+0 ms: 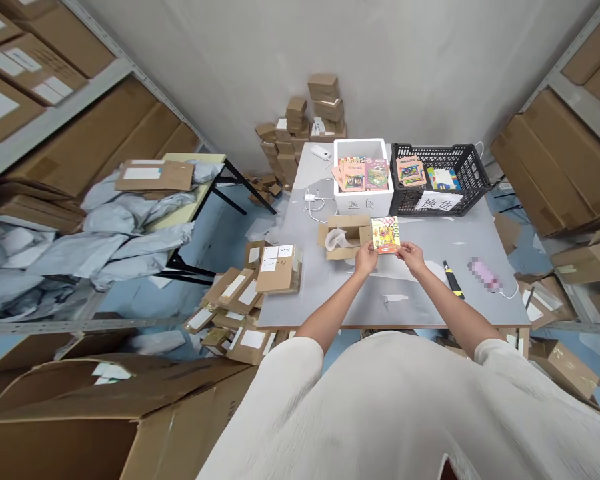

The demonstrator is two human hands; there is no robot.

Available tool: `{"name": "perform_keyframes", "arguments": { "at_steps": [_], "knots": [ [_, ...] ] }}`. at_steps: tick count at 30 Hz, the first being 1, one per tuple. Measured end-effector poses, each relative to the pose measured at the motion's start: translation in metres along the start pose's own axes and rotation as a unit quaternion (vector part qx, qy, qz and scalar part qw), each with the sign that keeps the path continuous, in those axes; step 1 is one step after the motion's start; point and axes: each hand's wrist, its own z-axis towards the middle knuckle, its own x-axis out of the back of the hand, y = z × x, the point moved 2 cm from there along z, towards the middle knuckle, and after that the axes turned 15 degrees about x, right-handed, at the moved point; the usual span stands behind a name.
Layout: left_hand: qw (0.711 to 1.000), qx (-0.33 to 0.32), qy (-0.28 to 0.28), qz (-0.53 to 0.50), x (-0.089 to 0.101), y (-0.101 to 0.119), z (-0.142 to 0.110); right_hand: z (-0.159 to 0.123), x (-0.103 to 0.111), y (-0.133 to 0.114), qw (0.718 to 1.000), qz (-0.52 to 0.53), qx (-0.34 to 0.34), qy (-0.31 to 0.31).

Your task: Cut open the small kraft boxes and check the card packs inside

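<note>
Both my hands hold a small, colourful flat booklet point(385, 235) upright above the grey table point(430, 300). My left hand point(367, 259) pinches its lower left corner and my right hand point(411, 257) pinches its lower right corner. Just behind the booklet an opened small cardboard box point(345, 236) lies on the table with white wrapping inside. Further back stand a white foam box point(364, 197) and a black plastic crate point(445, 177), each with similar colourful booklets in it and a handwritten label on the front.
A black-and-yellow utility knife point(453, 280) and a pink object point(485, 275) lie on the table's right. A sealed carton point(279, 268) sits at its left edge above several small parcels point(230, 313) on the floor. Grey mailer bags point(110, 233) cover a side table; shelves of cartons flank both sides.
</note>
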Motion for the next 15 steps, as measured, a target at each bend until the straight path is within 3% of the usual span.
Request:
{"name": "perform_keyframes", "arguments": {
  "at_steps": [8, 15],
  "knots": [
    [0.999, -0.018, 0.021, -0.026, 0.021, 0.039, 0.05, 0.068, -0.04, -0.011, 0.999, 0.016, 0.01, -0.035],
    [0.996, -0.036, 0.058, -0.064, 0.03, 0.09, 0.127, 0.157, -0.081, -0.03, 0.999, 0.006, 0.033, -0.021]
  ]
}}
